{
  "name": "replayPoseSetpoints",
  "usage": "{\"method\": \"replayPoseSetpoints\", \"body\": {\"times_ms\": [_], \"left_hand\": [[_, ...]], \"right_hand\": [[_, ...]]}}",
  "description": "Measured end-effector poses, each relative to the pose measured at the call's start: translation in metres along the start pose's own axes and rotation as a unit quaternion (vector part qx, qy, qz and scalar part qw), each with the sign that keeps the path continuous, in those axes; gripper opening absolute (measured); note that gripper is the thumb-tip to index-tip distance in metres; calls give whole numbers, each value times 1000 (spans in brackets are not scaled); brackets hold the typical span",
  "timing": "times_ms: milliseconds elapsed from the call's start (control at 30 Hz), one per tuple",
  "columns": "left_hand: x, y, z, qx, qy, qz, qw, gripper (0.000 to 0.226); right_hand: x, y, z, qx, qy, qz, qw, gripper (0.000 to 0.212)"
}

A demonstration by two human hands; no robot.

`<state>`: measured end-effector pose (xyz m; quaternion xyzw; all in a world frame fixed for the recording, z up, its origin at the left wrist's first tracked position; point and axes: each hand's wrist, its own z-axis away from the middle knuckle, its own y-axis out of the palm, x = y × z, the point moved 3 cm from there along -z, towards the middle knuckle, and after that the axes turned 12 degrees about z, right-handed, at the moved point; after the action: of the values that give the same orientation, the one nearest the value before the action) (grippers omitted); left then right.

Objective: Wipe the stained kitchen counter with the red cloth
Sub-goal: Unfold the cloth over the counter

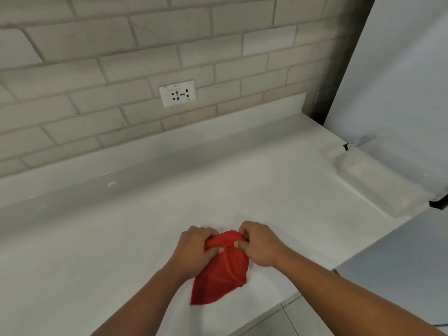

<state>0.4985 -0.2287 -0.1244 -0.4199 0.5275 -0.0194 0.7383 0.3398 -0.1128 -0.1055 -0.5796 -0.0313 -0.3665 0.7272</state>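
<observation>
Red cloth (pixel 221 270) bunched between both gripping hands (pixel 228 246) on counter (pixel 121 238).

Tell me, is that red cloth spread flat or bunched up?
Bunched up. The red cloth is gathered at its top between the left hand and right hand, its lower part lying creased on the white counter.

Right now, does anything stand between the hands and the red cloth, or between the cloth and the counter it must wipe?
Nothing visible does. The left hand and right hand both grip the red cloth, which is directly over the white counter.
</observation>
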Motion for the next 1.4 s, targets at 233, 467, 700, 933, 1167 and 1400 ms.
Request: {"method": "replayPoseSetpoints", "body": {"times_ms": [233,467,700,933,1167,1400], "left_hand": [[-97,-14,-104,32,-26,366,930,23],[-278,56,-226,45,61,461,884,27],[-387,164,-315,96,92,377,917,19],[-394,245,-356,180,82,-72,978,24],[-381,293,-361,309,-54,-307,899,40],[-384,298,-362,263,-19,-327,907,34]], "right_hand": [[-50,-122,-6,-171,28,-196,965,11],[-160,-280,35,-308,55,-296,902,14],[-296,-354,46,-344,124,-102,925,26],[-365,-330,10,-129,218,113,961,19],[-366,-297,-15,49,199,241,949,21],[-357,-304,-21,66,154,308,937,28]]}}
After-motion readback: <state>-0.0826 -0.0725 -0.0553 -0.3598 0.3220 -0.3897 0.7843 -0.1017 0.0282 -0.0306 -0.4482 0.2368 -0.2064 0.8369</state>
